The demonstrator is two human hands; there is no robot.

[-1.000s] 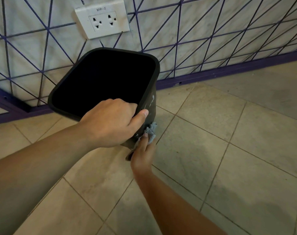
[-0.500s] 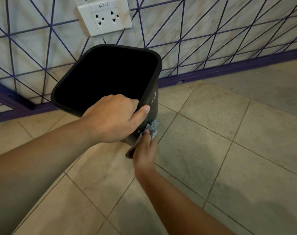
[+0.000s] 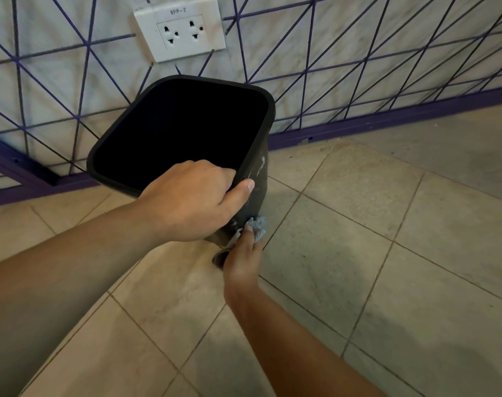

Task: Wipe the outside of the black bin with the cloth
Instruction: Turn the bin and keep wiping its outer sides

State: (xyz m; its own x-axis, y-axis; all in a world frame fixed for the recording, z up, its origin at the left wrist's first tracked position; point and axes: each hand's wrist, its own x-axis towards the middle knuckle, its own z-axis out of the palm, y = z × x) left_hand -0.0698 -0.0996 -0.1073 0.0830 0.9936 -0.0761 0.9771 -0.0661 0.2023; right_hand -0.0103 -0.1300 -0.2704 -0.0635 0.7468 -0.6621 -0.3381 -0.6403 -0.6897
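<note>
- The black bin (image 3: 255,144) stays tilted off the tiled floor (image 3: 387,253), near the wall.
- Left hand (image 3: 192,202) keeps its fingers curled over the rim.
- Right hand (image 3: 241,262) has slid the cloth (image 3: 257,226) slightly higher up the outer wall, apparently pinched; wiping continues.

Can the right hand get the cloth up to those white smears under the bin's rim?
Probably yes. The right hand presses the cloth on the same bin wall, just below the smears; only the left hand thumb sits nearby.

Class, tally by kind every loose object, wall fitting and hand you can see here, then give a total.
Black plastic bin: 1
Grey-blue cloth: 1
White double wall socket: 1
Hands: 2, left hand, right hand
Total: 5
</note>
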